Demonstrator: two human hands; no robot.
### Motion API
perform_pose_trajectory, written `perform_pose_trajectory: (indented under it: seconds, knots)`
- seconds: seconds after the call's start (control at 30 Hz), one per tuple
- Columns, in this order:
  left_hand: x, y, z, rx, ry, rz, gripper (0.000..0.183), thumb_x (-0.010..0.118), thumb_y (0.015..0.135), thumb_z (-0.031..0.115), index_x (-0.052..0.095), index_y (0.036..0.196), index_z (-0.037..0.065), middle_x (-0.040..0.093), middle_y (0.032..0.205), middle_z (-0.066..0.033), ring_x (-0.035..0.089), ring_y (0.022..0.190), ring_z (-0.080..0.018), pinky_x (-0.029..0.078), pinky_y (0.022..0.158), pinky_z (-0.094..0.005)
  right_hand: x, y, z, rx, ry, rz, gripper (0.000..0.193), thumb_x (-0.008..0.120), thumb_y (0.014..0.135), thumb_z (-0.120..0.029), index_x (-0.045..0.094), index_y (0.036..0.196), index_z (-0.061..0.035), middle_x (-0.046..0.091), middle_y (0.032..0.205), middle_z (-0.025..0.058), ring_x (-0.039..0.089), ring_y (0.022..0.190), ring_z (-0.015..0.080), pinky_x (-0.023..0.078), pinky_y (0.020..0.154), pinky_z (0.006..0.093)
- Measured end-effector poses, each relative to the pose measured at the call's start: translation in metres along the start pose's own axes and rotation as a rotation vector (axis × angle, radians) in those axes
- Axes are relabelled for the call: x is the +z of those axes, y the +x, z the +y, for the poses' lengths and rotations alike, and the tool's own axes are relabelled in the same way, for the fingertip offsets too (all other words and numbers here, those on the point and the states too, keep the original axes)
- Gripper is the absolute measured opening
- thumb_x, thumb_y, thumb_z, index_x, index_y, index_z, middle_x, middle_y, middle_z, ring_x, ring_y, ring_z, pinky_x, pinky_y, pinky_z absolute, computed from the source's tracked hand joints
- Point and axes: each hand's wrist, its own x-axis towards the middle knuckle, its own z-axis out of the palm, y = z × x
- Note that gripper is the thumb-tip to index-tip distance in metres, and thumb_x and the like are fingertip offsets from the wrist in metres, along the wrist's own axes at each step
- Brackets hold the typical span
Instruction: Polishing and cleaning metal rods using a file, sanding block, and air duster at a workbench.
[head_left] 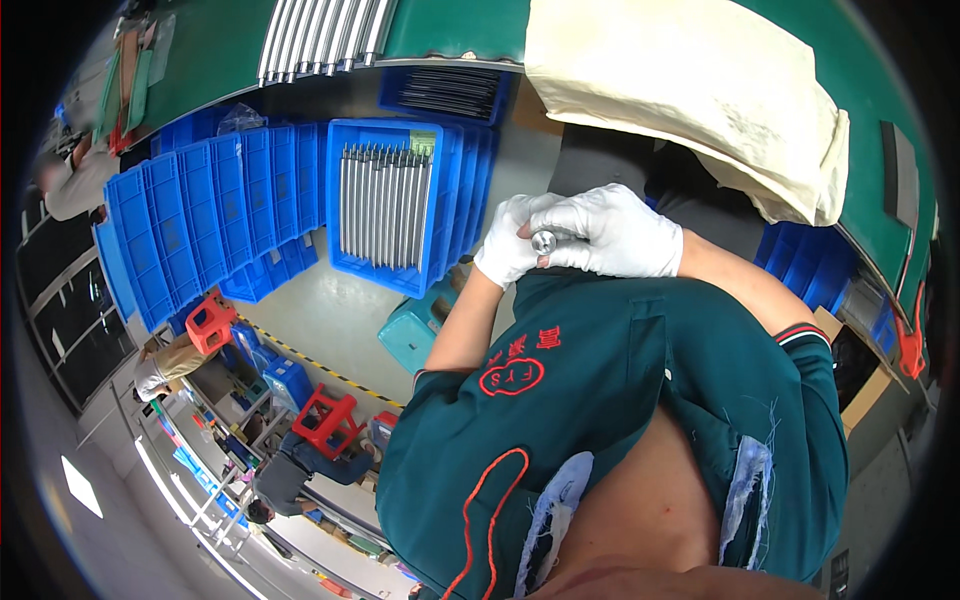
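Close in front of my body, both hands in white gloves meet around a metal rod [543, 242], which I see nearly end-on, so its length is hidden. My left hand [507, 243] wraps it from the left side. From the right, my right hand [622, 235] has its fingers closed about the same rod, touching the left glove. Bare fingertips show at the gloves near the rod's round end. Left of my hands, a blue crate [333, 255] holds a row of shiny metal rods [385, 210] with thin tips.
Several blue crates [215, 205] are stacked at the left. A green workbench [450, 28] carries more silver rods [325, 35] and a cream cloth [680, 85]. Below the crates are a teal stool [412, 335] and a red stool [328, 420]. Other people work farther off at the left.
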Motion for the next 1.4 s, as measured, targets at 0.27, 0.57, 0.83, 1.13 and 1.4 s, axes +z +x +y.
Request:
perform_pose_trajectory:
  seconds: [0.27, 0.57, 0.83, 1.13, 1.4]
  knots:
    - [-0.006, 0.004, 0.014, 0.058, 0.088, 0.021, 0.032, 0.071, 0.059, 0.024, 0.062, 0.086, 0.01, 0.062, 0.073, -0.0125, 0.056, 0.07, -0.0358, 0.045, 0.063, -0.0434, -0.001, -0.007, 0.001, -0.002, -0.03, -0.003, 0.029, 0.065, 0.078, -0.03, 0.061, 0.104, -0.0159, 0.064, 0.093, 0.007, 0.062, 0.083, 0.0275, 0.049, 0.074, 0.0355]
    - [-0.004, 0.001, 0.027, -0.011, 0.138, -0.013, 0.031, 0.072, 0.058, 0.024, 0.062, 0.084, 0.01, 0.061, 0.072, -0.014, 0.057, 0.071, -0.0371, 0.045, 0.061, -0.043, 0.004, -0.017, 0.003, 0.021, -0.011, 0.0, 0.03, 0.064, 0.079, -0.031, 0.061, 0.106, -0.0169, 0.064, 0.094, 0.008, 0.062, 0.084, 0.0286, 0.049, 0.073, 0.0356]
    - [-0.001, -0.005, 0.027, -0.123, 0.179, -0.116, 0.03, 0.073, 0.058, 0.019, 0.061, 0.083, 0.008, 0.06, 0.069, -0.015, 0.057, 0.07, -0.0379, 0.045, 0.06, -0.0428, 0.007, -0.024, 0.002, 0.074, -0.046, -0.021, 0.034, 0.058, 0.083, -0.039, 0.059, 0.107, -0.016, 0.064, 0.093, 0.0102, 0.061, 0.084, 0.0315, 0.048, 0.073, 0.0382]
    - [0.0, -0.009, 0.03, -0.297, -0.005, -0.197, 0.032, 0.07, 0.059, 0.017, 0.063, 0.088, 0.005, 0.063, 0.075, -0.0173, 0.059, 0.074, -0.0372, 0.047, 0.063, -0.0383, 0.007, -0.024, 0.005, 0.076, -0.1, -0.014, 0.033, 0.066, 0.078, -0.032, 0.061, 0.104, -0.0119, 0.065, 0.089, 0.0111, 0.062, 0.081, 0.0302, 0.049, 0.071, 0.036]
    - [0.003, -0.012, 0.027, -0.335, -0.096, -0.18, 0.03, 0.07, 0.062, 0.016, 0.063, 0.088, 0.003, 0.063, 0.072, -0.0164, 0.06, 0.07, -0.0349, 0.048, 0.062, -0.0355, 0.007, -0.024, 0.008, 0.139, -0.092, -0.033, 0.033, 0.066, 0.078, -0.034, 0.062, 0.103, -0.0131, 0.065, 0.088, 0.011, 0.062, 0.08, 0.03, 0.049, 0.071, 0.0359]
